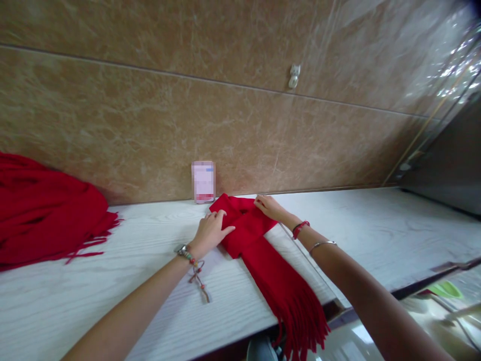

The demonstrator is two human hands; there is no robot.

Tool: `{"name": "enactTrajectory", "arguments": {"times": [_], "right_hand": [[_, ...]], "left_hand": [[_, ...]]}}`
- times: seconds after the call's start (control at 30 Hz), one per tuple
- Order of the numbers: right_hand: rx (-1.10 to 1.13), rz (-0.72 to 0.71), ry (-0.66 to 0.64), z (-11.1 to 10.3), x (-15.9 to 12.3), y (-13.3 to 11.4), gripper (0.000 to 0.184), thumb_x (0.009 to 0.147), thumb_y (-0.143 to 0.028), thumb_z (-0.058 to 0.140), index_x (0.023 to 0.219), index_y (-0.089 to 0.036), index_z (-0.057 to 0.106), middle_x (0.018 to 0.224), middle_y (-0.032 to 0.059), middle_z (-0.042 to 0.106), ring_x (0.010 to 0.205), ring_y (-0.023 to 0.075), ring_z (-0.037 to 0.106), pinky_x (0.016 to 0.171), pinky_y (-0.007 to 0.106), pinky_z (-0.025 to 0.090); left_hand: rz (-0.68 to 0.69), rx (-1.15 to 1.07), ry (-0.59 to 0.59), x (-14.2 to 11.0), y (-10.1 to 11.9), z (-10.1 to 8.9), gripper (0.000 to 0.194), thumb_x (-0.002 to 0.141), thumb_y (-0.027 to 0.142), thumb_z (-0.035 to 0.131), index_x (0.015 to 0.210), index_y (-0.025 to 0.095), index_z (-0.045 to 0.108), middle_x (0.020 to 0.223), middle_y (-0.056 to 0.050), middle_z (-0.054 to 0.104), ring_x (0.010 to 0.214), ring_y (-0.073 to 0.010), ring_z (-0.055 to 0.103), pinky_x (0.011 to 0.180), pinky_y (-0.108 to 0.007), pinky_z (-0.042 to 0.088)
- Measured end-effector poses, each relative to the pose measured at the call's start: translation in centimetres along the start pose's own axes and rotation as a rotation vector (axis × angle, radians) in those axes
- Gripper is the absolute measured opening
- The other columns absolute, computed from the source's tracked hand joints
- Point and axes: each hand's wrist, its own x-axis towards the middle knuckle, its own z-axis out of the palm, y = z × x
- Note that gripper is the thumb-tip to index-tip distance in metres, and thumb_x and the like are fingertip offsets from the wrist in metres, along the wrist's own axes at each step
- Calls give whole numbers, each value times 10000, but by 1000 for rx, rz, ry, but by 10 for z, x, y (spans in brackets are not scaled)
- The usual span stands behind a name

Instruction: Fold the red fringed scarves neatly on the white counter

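Scarf point(278, 276): far part folded over itself on the white tabletop point(150, 240); fringed end unfolded, hanging past the front.
Left hand point(210, 229): we rest it on the folds, thumb spread wide.
Right hand point(267, 206): we pinch the scarf.
Room: brown wall point(131, 115) behind, phone point(203, 182) against it, red cloth point(48, 215) heaped left.

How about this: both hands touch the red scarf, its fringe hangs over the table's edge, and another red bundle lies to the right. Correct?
Not quite: the head view shows the red bundle to the left. Left hand and right hand touch the red scarf, whose fringe hangs over the edge of the table.
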Motion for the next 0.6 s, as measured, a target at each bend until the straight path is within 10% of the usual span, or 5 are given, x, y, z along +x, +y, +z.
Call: {"name": "enactTrajectory", "arguments": {"times": [0.07,0.17,0.43,0.6], "right_hand": [[-63,1,-43,-1,3,-2,273,921,-331,345,948,-145,542,872,88,616,802,168,551,730,263,373],[-170,14,-83,8,1,-2,297,911,-362,360,967,-137,544,895,112,607,848,198,541,765,293,374],[-98,211,219,14,-5,22,361,879,-191,362,1225,-145,456,1153,162,494,1081,258,431,904,426,375],[115,-196,118,-9,-33,-10,416,880,-197,350,1293,-187,396,1283,123,434,1197,205,395,979,404,374]], "left_hand": [[180,96,55,-8,11,5,511,825,482,447,1242,190,400,1260,-130,463,1184,-273,395,965,-410,310],[380,132,-178,-19,21,14,523,875,462,348,1347,245,286,1443,-85,242,1318,-271,190,1046,-443,182],[382,142,-309,-23,21,10,588,861,498,341,1372,223,253,1464,-94,171,1340,-279,103,1055,-481,120],[452,149,-266,-25,31,8,557,850,357,380,1361,165,269,1448,-100,229,1338,-223,148,1073,-398,130]]}}
